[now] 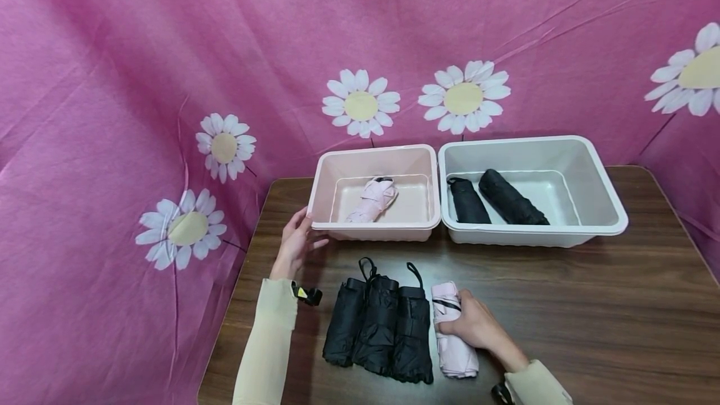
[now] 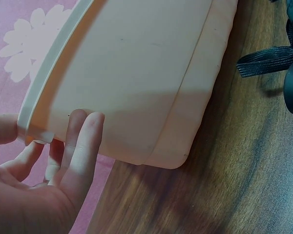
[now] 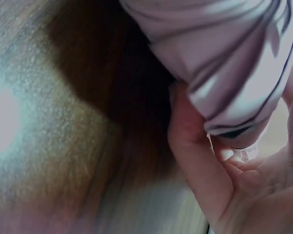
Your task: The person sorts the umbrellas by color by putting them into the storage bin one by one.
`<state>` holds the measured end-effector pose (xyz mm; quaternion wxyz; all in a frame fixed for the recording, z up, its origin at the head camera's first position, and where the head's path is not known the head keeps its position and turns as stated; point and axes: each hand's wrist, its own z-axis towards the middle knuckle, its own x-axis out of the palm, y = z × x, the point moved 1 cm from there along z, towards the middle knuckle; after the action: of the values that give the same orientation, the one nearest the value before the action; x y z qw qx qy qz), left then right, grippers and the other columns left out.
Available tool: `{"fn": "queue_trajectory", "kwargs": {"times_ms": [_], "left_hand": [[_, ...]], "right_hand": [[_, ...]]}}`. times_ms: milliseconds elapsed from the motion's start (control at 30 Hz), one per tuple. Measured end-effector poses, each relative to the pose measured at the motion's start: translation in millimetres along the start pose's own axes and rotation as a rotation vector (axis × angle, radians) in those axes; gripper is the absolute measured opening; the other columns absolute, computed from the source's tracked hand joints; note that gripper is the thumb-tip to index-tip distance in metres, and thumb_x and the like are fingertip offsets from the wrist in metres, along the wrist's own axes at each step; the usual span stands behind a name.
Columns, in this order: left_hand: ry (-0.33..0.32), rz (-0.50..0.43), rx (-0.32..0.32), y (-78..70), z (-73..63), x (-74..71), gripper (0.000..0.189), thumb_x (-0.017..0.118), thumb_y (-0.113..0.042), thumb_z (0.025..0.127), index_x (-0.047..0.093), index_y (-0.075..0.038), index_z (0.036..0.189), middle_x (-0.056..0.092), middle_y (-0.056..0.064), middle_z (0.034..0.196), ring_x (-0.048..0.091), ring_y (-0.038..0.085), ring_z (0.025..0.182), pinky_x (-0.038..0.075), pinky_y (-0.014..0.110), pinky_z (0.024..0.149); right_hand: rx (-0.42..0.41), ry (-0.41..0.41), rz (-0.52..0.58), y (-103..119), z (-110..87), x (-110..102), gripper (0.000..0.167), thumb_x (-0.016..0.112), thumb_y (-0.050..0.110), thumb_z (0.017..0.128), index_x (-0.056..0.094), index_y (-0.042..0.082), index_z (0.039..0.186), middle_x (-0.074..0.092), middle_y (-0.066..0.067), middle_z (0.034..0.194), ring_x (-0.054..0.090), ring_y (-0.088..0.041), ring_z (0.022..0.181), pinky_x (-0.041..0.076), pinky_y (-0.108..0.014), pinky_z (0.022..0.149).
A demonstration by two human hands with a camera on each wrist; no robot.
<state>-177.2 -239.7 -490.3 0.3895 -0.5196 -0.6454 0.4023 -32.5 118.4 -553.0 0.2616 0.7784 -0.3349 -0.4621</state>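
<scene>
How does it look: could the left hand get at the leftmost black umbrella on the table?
Probably yes: only bare tabletop shows between the left hand and that umbrella, though the hand would have to leave the pink bin.

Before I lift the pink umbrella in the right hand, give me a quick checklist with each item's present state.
1. Right hand gripping the pink umbrella: ok, thumb and fingers curl round it.
2. Pink bin upright and steadied: ok, the left hand holds its near left corner.
3. Room in the pink bin: ok, one pale pink umbrella lies there with bare floor beside it.
4. Colours kept apart in the white bin: ok, only two black umbrellas show inside.
5. Held umbrella free of the nearest table-top black umbrella: cannot tell, they lie very close.
</scene>
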Motion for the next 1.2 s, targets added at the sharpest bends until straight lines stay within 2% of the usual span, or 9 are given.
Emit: {"fn": "queue_trajectory", "kwargs": {"times_ms": [267,533,733,833,967,1200], "left_hand": [[0.012,-0.020,0.006,0.2,-0.8,-0.9,0.044,0.047,-0.021,0.102,0.040,-0.015,0.145,0.046,0.029,0.139,0.068,0.019,0.078,0.060,0.044,0.076],[0.007,-0.021,-0.001,-0.7,-1.6,-0.6,0.044,0.047,-0.020,0.102,0.040,-0.015,0.145,0.046,0.029,0.140,0.068,0.018,0.078,0.060,0.044,0.076],[0.006,-0.011,-0.004,-0.3,-1.1,-1.3,0.045,0.047,-0.022,0.102,0.039,-0.016,0.146,0.044,0.029,0.141,0.068,0.019,0.079,0.059,0.047,0.080],[0.006,-0.007,-0.006,-0.3,-1.1,-1.5,0.046,0.047,-0.022,0.102,0.038,-0.015,0.147,0.043,0.029,0.141,0.068,0.019,0.079,0.058,0.048,0.082],[0.004,-0.002,-0.009,-1.2,-0.7,-0.9,0.047,0.046,-0.022,0.103,0.036,-0.014,0.148,0.043,0.030,0.141,0.067,0.018,0.079,0.059,0.047,0.081],[0.004,-0.004,-0.011,-1.9,-0.9,0.1,0.047,0.045,-0.020,0.103,0.036,-0.014,0.148,0.042,0.030,0.141,0.067,0.020,0.080,0.059,0.047,0.081]], "right_hand": [[0.021,0.060,0.232,-1.4,-0.6,-6.0,0.060,0.082,0.017,0.070,0.051,-0.009,0.114,0.063,-0.012,0.082,0.061,-0.019,0.066,0.053,-0.032,0.055],[0.052,0.099,0.319,-1.3,2.7,-13.2,0.060,0.077,0.016,0.077,0.048,-0.012,0.121,0.066,-0.012,0.089,0.063,-0.018,0.069,0.054,-0.032,0.059],[0.039,0.140,0.434,3.2,2.4,-20.4,0.074,0.073,0.015,0.082,0.033,-0.016,0.136,0.064,-0.026,0.115,0.066,-0.020,0.087,0.057,-0.031,0.072],[0.023,0.152,0.483,7.9,0.8,-25.5,0.076,0.071,0.015,0.084,0.029,-0.017,0.138,0.065,-0.025,0.115,0.067,-0.020,0.088,0.057,-0.031,0.073],[0.009,0.160,0.548,14.5,-0.9,-31.7,0.071,0.070,0.014,0.085,0.031,-0.014,0.138,0.068,-0.021,0.109,0.068,-0.019,0.084,0.058,-0.032,0.071],[-0.036,0.156,0.606,26.5,-3.5,-43.6,0.067,0.069,0.012,0.086,0.033,-0.009,0.139,0.063,-0.026,0.119,0.066,-0.017,0.090,0.057,-0.031,0.075]]}}
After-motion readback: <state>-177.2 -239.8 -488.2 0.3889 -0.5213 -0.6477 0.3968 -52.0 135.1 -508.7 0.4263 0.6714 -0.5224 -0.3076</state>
